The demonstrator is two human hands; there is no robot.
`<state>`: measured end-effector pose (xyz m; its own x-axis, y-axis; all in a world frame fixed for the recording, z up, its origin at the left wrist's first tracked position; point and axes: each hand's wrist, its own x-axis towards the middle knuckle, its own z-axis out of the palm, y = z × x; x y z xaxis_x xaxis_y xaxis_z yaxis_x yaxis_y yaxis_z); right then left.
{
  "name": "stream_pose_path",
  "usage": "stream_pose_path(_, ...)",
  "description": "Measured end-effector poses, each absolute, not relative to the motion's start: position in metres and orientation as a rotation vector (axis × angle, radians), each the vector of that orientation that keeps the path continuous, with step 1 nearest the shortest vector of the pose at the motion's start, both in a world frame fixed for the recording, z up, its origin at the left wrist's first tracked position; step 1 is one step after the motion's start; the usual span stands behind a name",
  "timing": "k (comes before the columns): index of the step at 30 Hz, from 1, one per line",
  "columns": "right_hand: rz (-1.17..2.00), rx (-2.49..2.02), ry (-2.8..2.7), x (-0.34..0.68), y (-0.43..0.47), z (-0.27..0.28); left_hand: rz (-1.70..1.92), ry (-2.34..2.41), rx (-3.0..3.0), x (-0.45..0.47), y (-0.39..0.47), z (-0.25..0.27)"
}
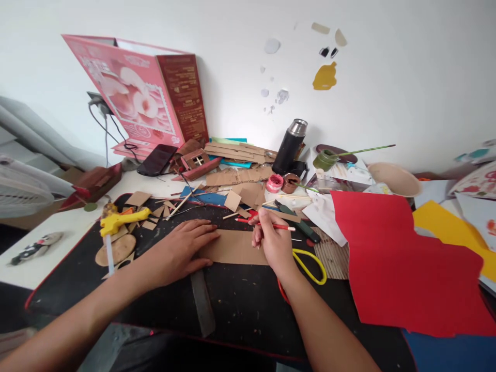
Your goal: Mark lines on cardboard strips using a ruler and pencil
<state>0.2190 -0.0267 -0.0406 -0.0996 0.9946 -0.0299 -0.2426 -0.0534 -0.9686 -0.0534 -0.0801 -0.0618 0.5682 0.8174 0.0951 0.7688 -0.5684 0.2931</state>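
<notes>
A strip of brown cardboard (236, 248) lies across the black desk mat in front of me. My left hand (188, 248) rests flat on its left end, fingers stretched out. Under that hand's palm side, a dark ruler-like strip (202, 305) sticks out toward the mat's front edge. My right hand (273, 240) is closed around a red pencil (282, 227), held nearly level just above the cardboard's right end. Its point faces left. Beside the right wrist lie scissors with yellow and red handles (321, 268), partly hidden by the forearm.
A yellow glue gun (122, 221) lies among cardboard scraps on the left. Behind stand open paint jars (275, 183), a black thermos (289, 147) and a pink box (143, 98). A dark green cutter (298, 222) and a large red sheet (406, 268) are at right.
</notes>
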Motion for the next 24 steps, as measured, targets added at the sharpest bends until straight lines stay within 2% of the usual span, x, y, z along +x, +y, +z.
stream_pose_path(11, 1.440, -1.051, -1.011, 0.219, -0.022, -0.044, 0.298, 1.418, 2.508, -0.098, -0.089, -0.045)
stream_pose_path(24, 1.429, -1.102, -0.991, 0.223, -0.022, -0.047, 0.237, 1.196, 2.330, -0.034, -0.127, -0.025)
